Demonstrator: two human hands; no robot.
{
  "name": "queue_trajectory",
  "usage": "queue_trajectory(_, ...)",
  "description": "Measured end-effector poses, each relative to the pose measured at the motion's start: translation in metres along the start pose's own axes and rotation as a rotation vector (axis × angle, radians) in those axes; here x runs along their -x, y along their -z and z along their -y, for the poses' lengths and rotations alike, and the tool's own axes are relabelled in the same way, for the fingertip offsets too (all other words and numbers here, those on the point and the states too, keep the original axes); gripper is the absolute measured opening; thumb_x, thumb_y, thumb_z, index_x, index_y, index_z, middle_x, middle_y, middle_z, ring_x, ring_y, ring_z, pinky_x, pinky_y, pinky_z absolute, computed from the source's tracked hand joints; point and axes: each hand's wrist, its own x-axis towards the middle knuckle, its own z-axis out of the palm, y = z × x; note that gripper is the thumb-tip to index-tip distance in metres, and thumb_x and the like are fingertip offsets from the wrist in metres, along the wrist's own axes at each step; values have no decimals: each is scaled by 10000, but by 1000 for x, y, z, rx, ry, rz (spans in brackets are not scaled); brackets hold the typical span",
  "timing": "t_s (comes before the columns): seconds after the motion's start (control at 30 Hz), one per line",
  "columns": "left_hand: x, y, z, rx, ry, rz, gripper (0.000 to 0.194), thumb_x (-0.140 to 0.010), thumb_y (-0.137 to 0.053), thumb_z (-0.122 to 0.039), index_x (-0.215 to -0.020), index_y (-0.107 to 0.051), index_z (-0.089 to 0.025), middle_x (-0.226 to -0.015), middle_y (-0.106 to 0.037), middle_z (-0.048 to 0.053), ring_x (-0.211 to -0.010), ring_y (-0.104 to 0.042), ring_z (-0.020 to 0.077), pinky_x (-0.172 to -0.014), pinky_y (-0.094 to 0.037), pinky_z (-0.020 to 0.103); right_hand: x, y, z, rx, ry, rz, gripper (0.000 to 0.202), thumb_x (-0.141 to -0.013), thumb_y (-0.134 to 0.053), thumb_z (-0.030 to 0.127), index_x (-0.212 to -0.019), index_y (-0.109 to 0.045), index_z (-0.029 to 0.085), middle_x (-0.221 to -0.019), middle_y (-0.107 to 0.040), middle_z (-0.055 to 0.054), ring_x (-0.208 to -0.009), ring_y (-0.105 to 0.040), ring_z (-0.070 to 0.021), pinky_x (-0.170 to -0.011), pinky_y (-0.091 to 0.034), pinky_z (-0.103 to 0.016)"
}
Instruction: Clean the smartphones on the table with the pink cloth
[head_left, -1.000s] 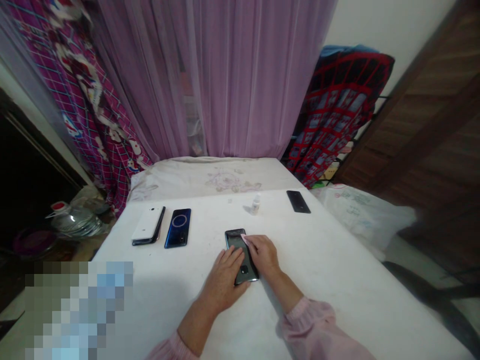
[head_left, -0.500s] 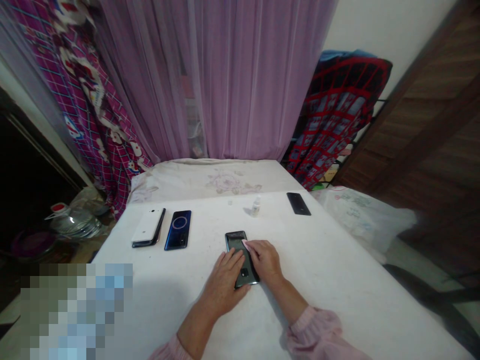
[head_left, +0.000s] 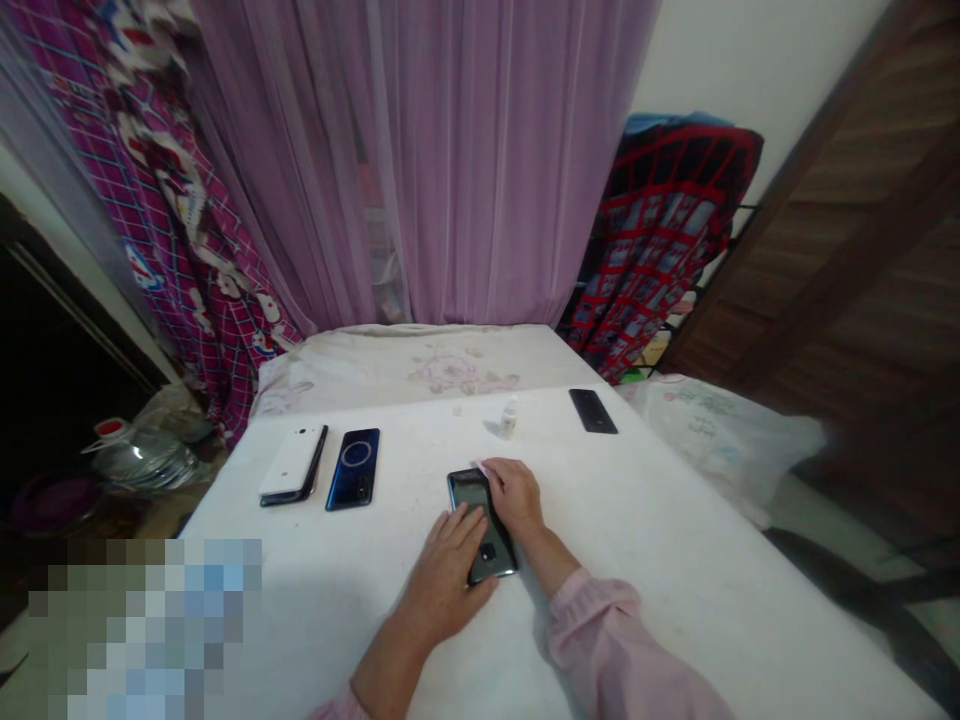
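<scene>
A dark, glossy smartphone [head_left: 497,545] lies back side up on the white tablecloth, its camera patch toward me. My left hand [head_left: 442,575] holds it down, fingers stretched across its left part and thumb along the near edge. Between the closed fingers of my right hand [head_left: 516,497] is a small pink cloth [head_left: 481,464], mostly hidden, at the phone's far right corner. Beyond the hands stands a small clear bottle [head_left: 508,420] with whitish contents. A tiny pale piece [head_left: 457,411], perhaps a cap, lies to its left.
To the left lie a blue phone [head_left: 354,470] and a white phone [head_left: 291,463] stacked on a dark one [head_left: 315,478]. A black phone [head_left: 593,411] lies near the right edge of the table [head_left: 645,560]. A plastic bag [head_left: 724,425] and a large water bottle [head_left: 142,455] flank the table.
My right hand has slid away from me and slightly left with the pink cloth, up to the phone's far end. My left hand stays on the phone. The view has shifted slightly.
</scene>
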Motion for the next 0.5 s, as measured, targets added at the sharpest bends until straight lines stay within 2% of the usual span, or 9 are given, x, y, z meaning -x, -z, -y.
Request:
queue_trajectory(0.23,5,0,2,-27,-23,-62,582,-823,-621,-297,-1378,-466,-220,-1462,-470,88,-1383,-367,297,-1138,-270,583,2,1,3,-5,80,55,253,-896,-521,149,-994,-727,257,-971,-703,-48,-919,-585,-203,-846,-432,-321)
queue_trajectory(0.4,6,2,-3,-90,48,-113,538,-797,-669,-345,-1301,-552,-196,-1399,-536,110,-1329,-436,328,-1130,-266,608,5,6,3,-41,116,111,214,-904,-557,207,-989,-739,279,-946,-690,-41,-907,-582,-196,-823,-427,-321)
queue_trajectory(0.5,6,2,-5,-92,59,-118,525,-803,-666,-346,-1292,-561,-187,-1386,-547,116,-1307,-463,328,-1124,-287,598,12,14,2,-66,170,165,229,-887,-576,183,-1003,-738,295,-933,-686,-33,-912,-582,-187,-817,-425,-315)
